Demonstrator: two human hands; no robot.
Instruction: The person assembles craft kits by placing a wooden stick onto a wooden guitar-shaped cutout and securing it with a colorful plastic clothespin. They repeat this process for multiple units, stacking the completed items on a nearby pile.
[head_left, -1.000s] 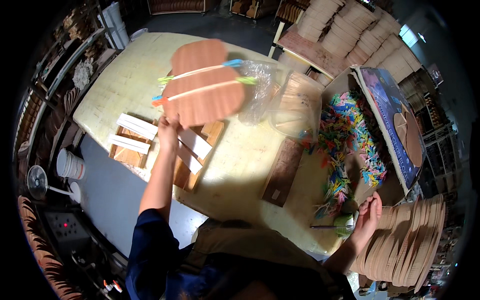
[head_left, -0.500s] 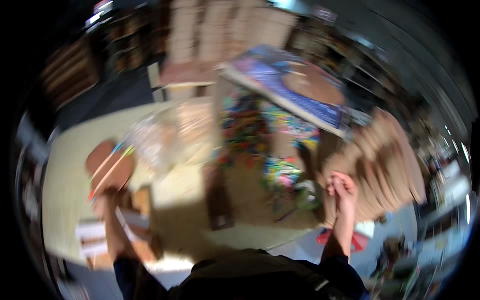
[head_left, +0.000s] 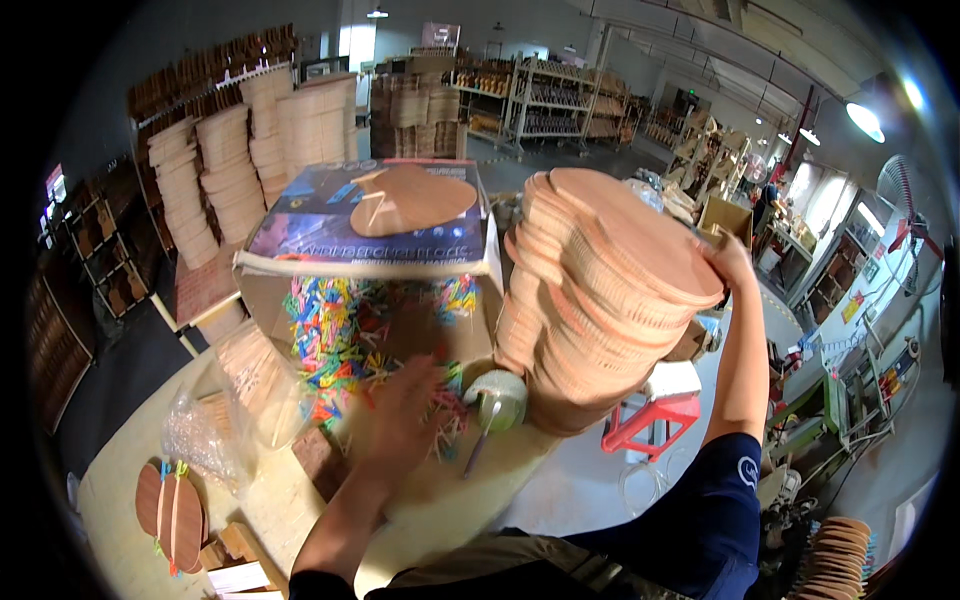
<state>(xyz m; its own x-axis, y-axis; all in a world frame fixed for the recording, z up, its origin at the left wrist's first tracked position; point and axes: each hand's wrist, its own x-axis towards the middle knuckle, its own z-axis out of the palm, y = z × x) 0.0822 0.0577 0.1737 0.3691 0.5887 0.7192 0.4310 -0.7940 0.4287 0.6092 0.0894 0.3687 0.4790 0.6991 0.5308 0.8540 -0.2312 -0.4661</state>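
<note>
At the near right edge of a tall stack of thin guitar-shaped wooden plates [head_left: 590,300], my right hand [head_left: 732,264] grips the rim of the top plate [head_left: 625,225]. My left hand [head_left: 400,415], smeared by motion, is over the table beside a heap of small coloured clips [head_left: 325,345]; its fingers cannot be made out. Behind the clips, a blue printed box [head_left: 370,235] carries another wooden plate [head_left: 415,200]. A smaller wooden piece [head_left: 170,515] with light strips and coloured clips on it lies at the left of the table.
Clear plastic wrap [head_left: 205,435] and a bag of light wood strips [head_left: 260,380] lie on the pale table [head_left: 110,480]. A round green-and-white container [head_left: 497,400] stands against the stack. A red stool [head_left: 650,425] is at the right, with more plate stacks [head_left: 220,180] at the back left.
My view has swung right. My left hand has left the clipped piece and moved across to the clips. My right hand has risen from beside the stack to its top plate.
</note>
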